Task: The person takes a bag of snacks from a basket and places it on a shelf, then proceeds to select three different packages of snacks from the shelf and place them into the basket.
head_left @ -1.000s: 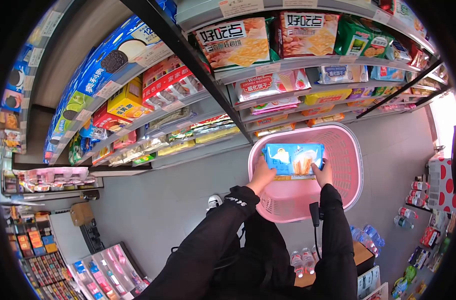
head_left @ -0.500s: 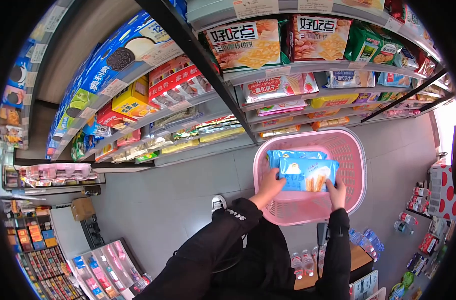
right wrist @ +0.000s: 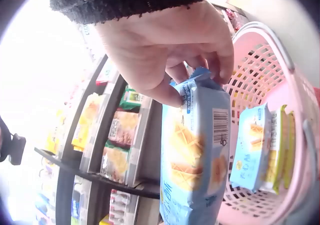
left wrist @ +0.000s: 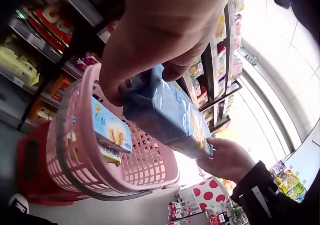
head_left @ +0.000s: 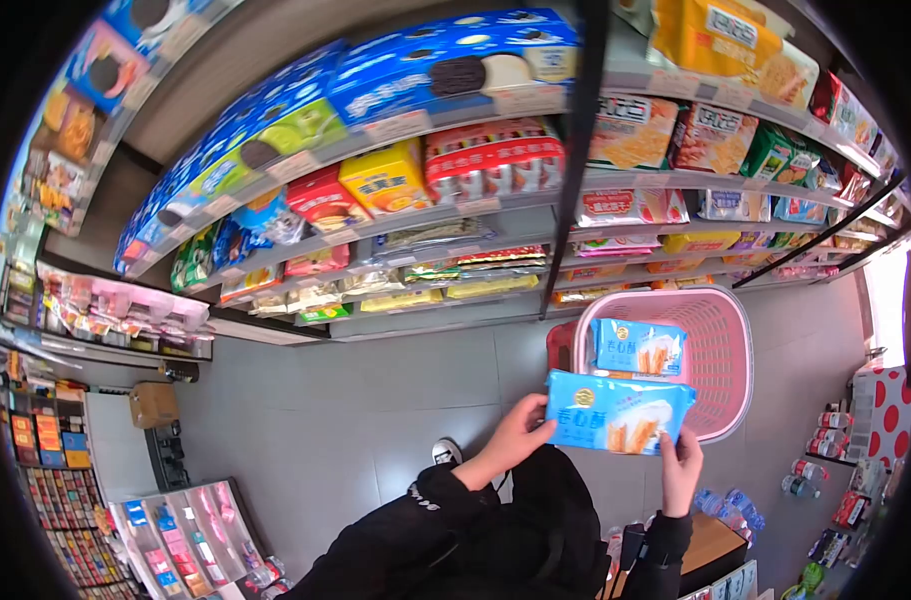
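Both hands hold a light blue snack packet (head_left: 617, 413) by its two ends, raised over the near side of a pink basket (head_left: 725, 400). My left hand (head_left: 523, 436) pinches its left end; my right hand (head_left: 681, 468) grips the right end. A similar blue packet (head_left: 637, 347) lies inside the basket. The right wrist view shows that packet (right wrist: 250, 147) beside yellow-green packets (right wrist: 280, 150), and the right hand's (right wrist: 170, 55) thumb and fingers around the end of the held packet (right wrist: 195, 155).
Shelves of boxed and bagged snacks (head_left: 495, 160) run behind the basket. A red basket (left wrist: 30, 170) is under or behind the pink one. Grey floor (head_left: 325, 410) lies to the left. Water bottles (head_left: 740, 510) and a low wooden surface (head_left: 710, 550) are at the lower right.
The held packet has come up and back toward the body, away from the similar packet in the basket. The view has turned left, showing more of the blue boxes.
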Demonstrator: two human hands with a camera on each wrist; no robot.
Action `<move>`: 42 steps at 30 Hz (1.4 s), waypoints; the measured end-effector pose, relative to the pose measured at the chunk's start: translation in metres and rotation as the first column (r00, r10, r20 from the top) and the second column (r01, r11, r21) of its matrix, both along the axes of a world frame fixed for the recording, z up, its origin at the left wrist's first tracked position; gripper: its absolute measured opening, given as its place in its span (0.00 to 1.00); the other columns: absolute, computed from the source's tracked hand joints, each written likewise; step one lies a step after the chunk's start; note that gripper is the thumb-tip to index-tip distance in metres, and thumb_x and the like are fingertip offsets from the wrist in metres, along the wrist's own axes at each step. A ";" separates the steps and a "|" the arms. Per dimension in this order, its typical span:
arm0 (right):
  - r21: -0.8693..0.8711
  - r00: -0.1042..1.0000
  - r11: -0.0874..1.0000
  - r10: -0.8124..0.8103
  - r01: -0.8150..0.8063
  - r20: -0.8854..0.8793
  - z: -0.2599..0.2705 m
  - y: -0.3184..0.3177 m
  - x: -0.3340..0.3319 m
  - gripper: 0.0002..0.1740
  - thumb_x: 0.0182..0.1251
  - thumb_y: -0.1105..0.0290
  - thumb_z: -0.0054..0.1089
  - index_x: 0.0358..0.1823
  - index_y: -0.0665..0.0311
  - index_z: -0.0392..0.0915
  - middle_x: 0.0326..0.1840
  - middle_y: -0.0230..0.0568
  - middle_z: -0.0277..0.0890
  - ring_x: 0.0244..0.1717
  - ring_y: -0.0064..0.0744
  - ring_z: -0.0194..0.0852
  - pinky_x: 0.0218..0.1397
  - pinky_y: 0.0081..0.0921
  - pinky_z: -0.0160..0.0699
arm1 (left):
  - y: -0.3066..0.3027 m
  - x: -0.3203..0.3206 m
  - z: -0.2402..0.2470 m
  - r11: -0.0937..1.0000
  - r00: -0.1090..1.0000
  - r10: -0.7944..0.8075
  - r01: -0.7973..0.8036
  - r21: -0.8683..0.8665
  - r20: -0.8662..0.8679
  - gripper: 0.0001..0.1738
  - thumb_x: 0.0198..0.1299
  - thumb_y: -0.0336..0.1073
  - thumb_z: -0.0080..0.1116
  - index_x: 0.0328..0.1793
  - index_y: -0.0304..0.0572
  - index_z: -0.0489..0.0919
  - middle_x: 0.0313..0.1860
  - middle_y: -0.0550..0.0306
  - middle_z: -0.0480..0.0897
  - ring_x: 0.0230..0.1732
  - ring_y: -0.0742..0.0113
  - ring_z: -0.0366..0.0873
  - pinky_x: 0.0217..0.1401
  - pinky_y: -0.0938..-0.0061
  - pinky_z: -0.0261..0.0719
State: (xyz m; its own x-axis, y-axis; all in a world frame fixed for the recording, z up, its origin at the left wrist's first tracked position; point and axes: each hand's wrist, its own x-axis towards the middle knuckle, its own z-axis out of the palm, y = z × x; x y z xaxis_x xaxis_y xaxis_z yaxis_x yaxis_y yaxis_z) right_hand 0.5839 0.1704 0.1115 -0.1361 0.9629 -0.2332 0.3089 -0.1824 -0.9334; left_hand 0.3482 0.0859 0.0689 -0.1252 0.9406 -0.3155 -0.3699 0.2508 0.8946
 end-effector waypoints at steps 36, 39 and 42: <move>-0.019 0.706 0.710 0.702 -0.703 0.098 -0.023 -0.143 -0.375 0.23 0.48 0.71 0.56 0.47 0.72 0.65 0.35 0.49 0.69 0.35 0.37 0.69 0.38 0.26 0.69 | -0.267 -0.312 -0.012 0.815 0.841 0.501 -0.537 -0.216 -0.204 0.13 0.52 0.25 0.47 0.45 0.35 0.68 0.38 0.57 0.74 0.41 0.72 0.70 0.45 0.77 0.65; -0.013 0.667 0.672 0.737 -0.740 0.106 -0.019 -0.128 -0.398 0.23 0.48 0.71 0.56 0.47 0.72 0.65 0.33 0.49 0.69 0.35 0.39 0.69 0.39 0.27 0.68 | -0.254 -0.331 -0.016 0.785 0.810 0.542 -0.583 -0.211 -0.223 0.15 0.51 0.26 0.48 0.46 0.34 0.66 0.38 0.57 0.74 0.40 0.72 0.70 0.43 0.78 0.67; -0.048 0.652 0.658 0.752 -0.751 0.094 -0.018 -0.118 -0.420 0.22 0.48 0.70 0.56 0.46 0.71 0.66 0.32 0.48 0.69 0.33 0.37 0.69 0.37 0.26 0.68 | -0.245 -0.349 -0.013 0.763 0.790 0.568 -0.610 -0.212 -0.231 0.14 0.51 0.25 0.47 0.46 0.35 0.67 0.39 0.55 0.74 0.42 0.71 0.69 0.46 0.77 0.66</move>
